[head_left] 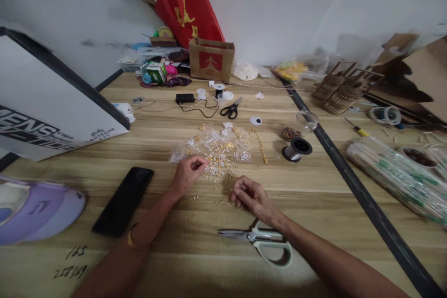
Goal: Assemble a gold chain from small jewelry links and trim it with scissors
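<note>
My left hand [188,174] is closed in a pinch at the left edge of a pile of small gold and clear beads [218,160]. Whatever its fingertips hold is too small to make out. My right hand [253,198] has its thumb and fingers pressed together at the right end of a thin gold chain [199,195], which lies loosely on the table between the hands. Below my right wrist are pale green-handled scissors [272,244], partly under the forearm. A short piece of gold chain [191,217] lies apart, nearer to me.
Behind the beads are black scissors [230,109] and a black adapter [185,98]. To the right stand a wire spool [296,149] and wrapped sticks [394,177]. A black phone [124,200], a purple visor [45,209] and a large white box [52,102] occupy the left.
</note>
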### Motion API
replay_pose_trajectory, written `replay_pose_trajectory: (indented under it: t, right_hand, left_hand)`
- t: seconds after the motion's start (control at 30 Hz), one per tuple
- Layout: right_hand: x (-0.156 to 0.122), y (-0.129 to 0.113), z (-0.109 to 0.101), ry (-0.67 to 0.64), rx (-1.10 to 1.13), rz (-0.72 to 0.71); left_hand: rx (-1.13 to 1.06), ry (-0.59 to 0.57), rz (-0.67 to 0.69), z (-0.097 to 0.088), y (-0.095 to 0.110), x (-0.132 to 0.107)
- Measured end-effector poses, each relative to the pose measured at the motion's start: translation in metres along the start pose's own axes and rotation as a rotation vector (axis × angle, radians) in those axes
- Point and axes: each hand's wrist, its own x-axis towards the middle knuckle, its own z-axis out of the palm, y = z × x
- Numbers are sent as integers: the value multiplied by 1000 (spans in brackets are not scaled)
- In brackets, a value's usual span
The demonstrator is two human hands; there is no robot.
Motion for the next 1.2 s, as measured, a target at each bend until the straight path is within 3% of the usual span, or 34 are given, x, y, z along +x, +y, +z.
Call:
replay_pose_trajectory:
  t: [0.27,0.73,0.93,1.1,1.2]
  right_hand:
    - [0,0,0,2,3,16]
    - [0,3,0,-1,0,3]
    - [0,2,0,5,12,17]
    - [0,1,0,2,11,23]
    - [0,1,0,0,10,17]
  left_hand:
    - [-218,-40,-154,0,-1,2]
    - [-116,-37,-90,1,7,-1]
    - [-69,-7,-129,1,5,0]
    - [168,6,29,2,0,0]
    - [320,-44,134,4,1,-2]
